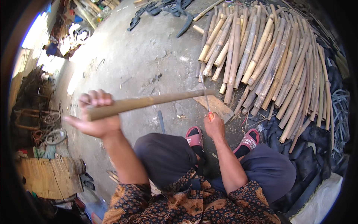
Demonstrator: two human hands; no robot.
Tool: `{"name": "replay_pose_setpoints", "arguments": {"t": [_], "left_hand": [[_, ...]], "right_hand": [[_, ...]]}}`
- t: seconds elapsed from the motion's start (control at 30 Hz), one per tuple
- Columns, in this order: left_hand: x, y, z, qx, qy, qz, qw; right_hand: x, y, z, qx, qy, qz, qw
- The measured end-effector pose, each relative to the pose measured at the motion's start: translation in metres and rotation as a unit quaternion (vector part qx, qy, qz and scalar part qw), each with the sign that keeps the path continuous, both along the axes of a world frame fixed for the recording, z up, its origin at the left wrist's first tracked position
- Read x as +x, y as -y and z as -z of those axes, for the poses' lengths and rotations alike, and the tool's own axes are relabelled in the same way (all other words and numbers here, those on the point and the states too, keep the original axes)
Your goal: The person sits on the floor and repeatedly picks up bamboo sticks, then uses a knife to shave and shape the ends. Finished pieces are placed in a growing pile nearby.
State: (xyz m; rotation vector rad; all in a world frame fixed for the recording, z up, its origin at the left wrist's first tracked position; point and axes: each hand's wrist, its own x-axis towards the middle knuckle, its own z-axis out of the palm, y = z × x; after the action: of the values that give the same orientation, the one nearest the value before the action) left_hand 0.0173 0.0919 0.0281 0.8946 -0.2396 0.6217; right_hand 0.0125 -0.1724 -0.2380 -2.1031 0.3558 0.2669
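Holding a long bamboo stick in my left hand, I keep my fingers curled tight around its thick end. The stick is brown, round and smooth, and it lies almost flat across the middle, with its far end over a flat wooden board on the ground. My right hand is closed around a small tool with an orange-red handle, and its thin metal blade points up and touches the stick near that far end. I sit low with my knees apart, and my feet are in pink sandals. My shirt has a brown and black flower pattern. The ground is grey, rough and cracked. Past the board lies a big pile of bamboo poles, pale yellow and brown, all long and round, side by side. Dark rubbery strips lie under the pile at my right. At my left there is a mat of thin bamboo slats, and near it an old bicycle wheel.
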Motion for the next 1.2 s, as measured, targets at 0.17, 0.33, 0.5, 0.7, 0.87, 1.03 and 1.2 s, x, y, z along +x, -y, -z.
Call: {"name": "replay_pose_setpoints", "arguments": {"t": [0.17, 0.33, 0.5, 0.7, 0.87, 1.03, 1.2], "left_hand": [[-0.02, -0.059, -0.055, 0.043, -0.04, -0.017, 0.998], [0.011, -0.072, 0.015, 0.046, -0.119, -0.153, 0.98], [0.032, -0.083, 0.127, 0.293, -0.12, -0.167, 0.934], [0.038, -0.071, 0.262, 0.336, -0.365, -0.052, 0.867], [0.023, -0.137, 0.273, 0.256, -0.469, -0.301, 0.79], [-0.096, -0.198, 0.307, 0.098, -0.572, -0.367, 0.727], [-0.248, -0.215, 0.373, 0.169, -0.726, -0.409, 0.526]], "right_hand": [[-0.015, 0.01, 0.061, -0.033, -0.006, -0.002, 0.999], [-0.031, 0.016, 0.091, -0.08, -0.049, -0.03, 0.995], [-0.038, 0.024, 0.115, -0.063, -0.134, -0.015, 0.989], [-0.047, 0.042, 0.145, -0.044, -0.109, -0.013, 0.993], [-0.05, 0.047, 0.158, -0.058, -0.103, -0.024, 0.993], [-0.054, 0.041, 0.146, -0.008, -0.132, -0.033, 0.991], [-0.056, 0.038, 0.133, 0.016, -0.14, -0.031, 0.989]]}}
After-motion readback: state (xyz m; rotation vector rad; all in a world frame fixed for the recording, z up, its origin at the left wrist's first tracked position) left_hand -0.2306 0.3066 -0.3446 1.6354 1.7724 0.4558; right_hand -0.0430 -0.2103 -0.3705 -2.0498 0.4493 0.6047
